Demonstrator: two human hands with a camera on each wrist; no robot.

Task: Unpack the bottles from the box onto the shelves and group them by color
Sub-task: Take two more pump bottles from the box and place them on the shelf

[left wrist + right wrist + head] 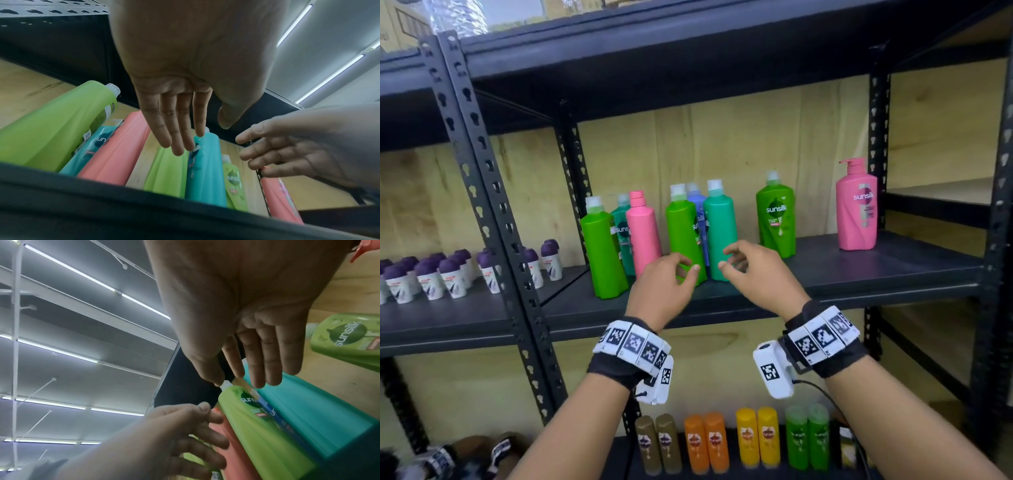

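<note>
Several Sunsilk bottles stand on the black middle shelf (pixel 859 270). My left hand (pixel 686 267) hovers with relaxed fingers in front of a light green bottle (pixel 683 233). My right hand (pixel 732 260) hovers likewise before a teal bottle (pixel 720 229). A blue bottle (pixel 697 200) stands behind those two. To the left stand a light green bottle (pixel 602 250), a teal one (pixel 621 222) and a pink one (pixel 642 233). Further right are a green bottle (pixel 775 219) and a pink pump bottle (pixel 856 209). Both wrist views show straight fingers (pixel 180 129) (pixel 267 356) holding nothing. The box is out of view.
Purple-capped roll-ons (pixel 431 274) fill the left unit's shelf. Black perforated uprights (pixel 482 171) separate the two units. On the lower shelf stand small brown, orange, yellow and green bottles (pixel 722 442). The upper shelf (pixel 654 51) hangs close above the bottles.
</note>
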